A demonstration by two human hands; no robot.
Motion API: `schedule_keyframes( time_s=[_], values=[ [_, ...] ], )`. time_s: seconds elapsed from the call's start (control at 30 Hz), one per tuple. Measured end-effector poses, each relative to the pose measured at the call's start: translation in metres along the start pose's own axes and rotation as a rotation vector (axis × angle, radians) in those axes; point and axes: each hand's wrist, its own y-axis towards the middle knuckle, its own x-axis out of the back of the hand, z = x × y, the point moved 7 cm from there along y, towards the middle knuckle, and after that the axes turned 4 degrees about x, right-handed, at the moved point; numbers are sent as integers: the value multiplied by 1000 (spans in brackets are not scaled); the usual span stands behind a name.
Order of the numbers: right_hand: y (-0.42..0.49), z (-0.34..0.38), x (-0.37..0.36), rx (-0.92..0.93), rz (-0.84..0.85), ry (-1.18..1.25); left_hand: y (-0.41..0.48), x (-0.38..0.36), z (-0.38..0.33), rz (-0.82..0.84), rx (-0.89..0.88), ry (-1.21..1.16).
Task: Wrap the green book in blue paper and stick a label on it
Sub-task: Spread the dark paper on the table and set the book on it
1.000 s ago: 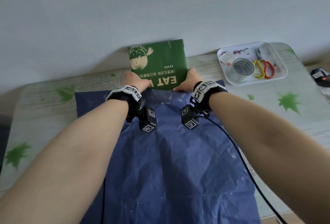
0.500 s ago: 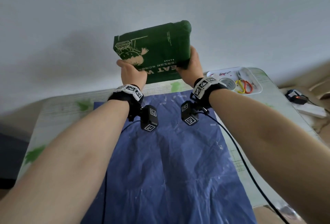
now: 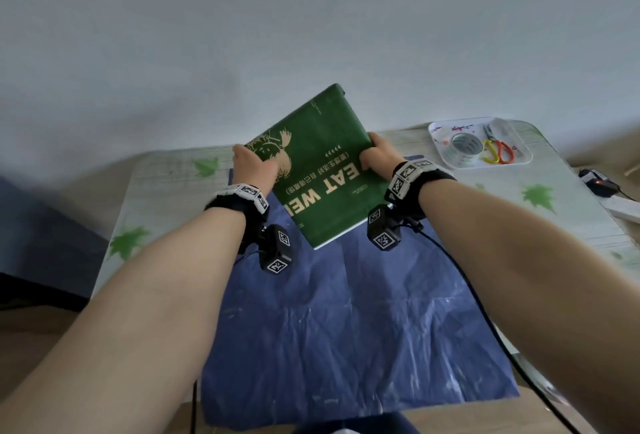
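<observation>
A crinkled sheet of dark blue wrapping paper [image 3: 363, 329] lies flat on the table nearest the person, running from the near edge up to below the grip. Both bare forearms reach over it. Each wrist carries a black band with printed square markers [image 3: 412, 174], and a black marker cube [image 3: 277, 248] hangs under each. A thin black cable [image 3: 485, 312] trails back from the right wrist across the paper.

The left hand [image 3: 254, 167] clasps the left edge of the green paperback book [image 3: 322, 170], thumb on the cover. The right hand [image 3: 379, 156] grasps the right edge the same way. The book sits between the two hands, tilted, its near corner over the far part of the sheet. Its cover faces up with the white title upside down.

Beyond and around the grip spreads the pale table with green leaf prints [image 3: 166, 191]. Far right of the grip stands a white rectangular tray [image 3: 519, 143] holding a clear tape roll [image 3: 464, 148] and scissors with yellow and orange handles [image 3: 498, 153].
</observation>
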Motion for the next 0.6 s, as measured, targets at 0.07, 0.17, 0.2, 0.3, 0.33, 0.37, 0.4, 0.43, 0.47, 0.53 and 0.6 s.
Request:
schedule_keyframes(
  time_s=[0.07, 0.17, 0.2, 0.3, 0.33, 0.37, 0.4, 0.43, 0.47, 0.53, 0.6],
  values=[
    [-8, -7, 1, -9, 19, -30, -8, -3, 5, -7, -45, -63],
    [-16, -25, -4, -28, 77, -111, -18, -12, 18, -6, -92, 27],
    [-19, -32, -3, -35, 79, -127, -22, -19, 21, 46, -106, 82],
    [-25, -46, 12, -49, -5, -211, -31, -47, 20, 267, -141, 249],
    [-27, -49, 21, -47, -44, -240, -35, -55, 17, 310, -164, 310],
    [-28, -50, 29, -43, -80, -287, -37, -62, 13, 328, -184, 346],
    [-29, -51, 36, -33, -110, -372, -40, -69, 10, 329, -197, 364],
    [-29, -50, 39, -18, -143, -470, -43, -72, 8, 313, -197, 374],
    [-32, -47, 39, 6, -179, -552, -47, -73, 9, 293, -189, 379],
    [-38, -42, 30, 45, -290, -636, -53, -74, 18, 264, -152, 379],
    [-44, -45, 27, 1, -445, -580, -58, -73, 26, 267, -107, 329]
  ],
)
